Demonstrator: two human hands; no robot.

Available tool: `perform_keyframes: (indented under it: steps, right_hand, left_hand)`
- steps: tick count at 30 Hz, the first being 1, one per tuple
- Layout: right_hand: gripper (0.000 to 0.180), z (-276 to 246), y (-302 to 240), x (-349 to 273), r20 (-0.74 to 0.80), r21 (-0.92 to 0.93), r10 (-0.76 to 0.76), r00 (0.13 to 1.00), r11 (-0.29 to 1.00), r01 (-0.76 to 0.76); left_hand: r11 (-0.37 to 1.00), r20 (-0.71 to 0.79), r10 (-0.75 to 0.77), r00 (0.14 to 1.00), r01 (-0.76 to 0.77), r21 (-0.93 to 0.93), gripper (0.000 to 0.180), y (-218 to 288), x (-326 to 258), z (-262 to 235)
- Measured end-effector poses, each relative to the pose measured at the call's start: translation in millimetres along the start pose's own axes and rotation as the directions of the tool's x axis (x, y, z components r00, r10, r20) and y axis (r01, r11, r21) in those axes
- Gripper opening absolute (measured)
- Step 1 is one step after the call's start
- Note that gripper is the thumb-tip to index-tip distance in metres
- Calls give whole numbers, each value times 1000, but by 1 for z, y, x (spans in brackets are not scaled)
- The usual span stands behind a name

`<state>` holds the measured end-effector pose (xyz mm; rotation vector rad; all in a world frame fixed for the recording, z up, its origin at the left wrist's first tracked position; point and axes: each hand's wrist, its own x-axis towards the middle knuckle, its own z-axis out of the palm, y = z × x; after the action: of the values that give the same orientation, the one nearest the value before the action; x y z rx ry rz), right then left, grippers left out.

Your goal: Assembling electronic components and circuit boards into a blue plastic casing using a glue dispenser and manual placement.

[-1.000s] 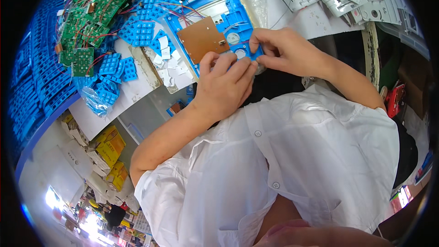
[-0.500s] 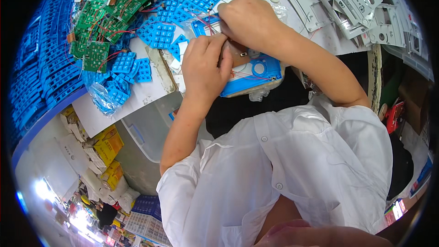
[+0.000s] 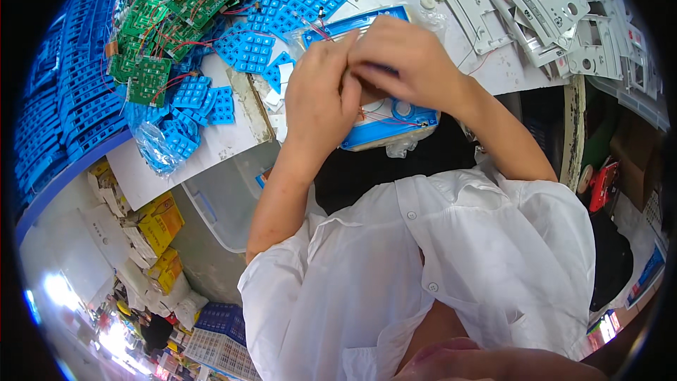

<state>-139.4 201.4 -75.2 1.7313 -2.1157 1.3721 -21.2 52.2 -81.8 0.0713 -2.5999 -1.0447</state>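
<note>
A blue plastic casing (image 3: 384,123) lies on the white workbench (image 3: 493,70) in front of me, with thin red wires across it. My left hand (image 3: 319,95) and my right hand (image 3: 405,56) are pressed together over its middle, fingers curled onto it. What lies under my fingers is hidden. The casing's near edge with a round hole shows below my right hand.
Blue rubber keypads (image 3: 268,21) are scattered to the left, beside a heap of green circuit boards (image 3: 173,10) with red wires. Grey plastic panels (image 3: 543,7) lie at the right. Stacked blue frames (image 3: 63,99) fill the far left. A grey bin (image 3: 226,197) sits below the bench.
My view has shifted, so the bench sits higher. My hands moved from the casing's right edge to its middle, covering the brown board that showed a second ago.
</note>
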Motion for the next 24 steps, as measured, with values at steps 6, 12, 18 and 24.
perform_keyframes:
  steps: [6,12,18,24]
  right_hand:
    - [12,-8,-8,-6,298,-48,-113,948,990,134]
    - [12,-15,12,53,234,1,79,969,997,-81]
    - [26,43,46,112,407,-214,458,790,889,-406]
    - [16,-3,22,91,310,-138,141,940,985,-102]
  left_hand:
    - [972,154,235,960,-233,-29,41,-23,-8,-11]
    - [935,212,319,924,-343,88,48,-28,-8,-9]
    - [908,157,410,899,-418,24,50,-31,-9,-11]
    - [963,50,204,978,-191,-192,31,-26,-14,-15]
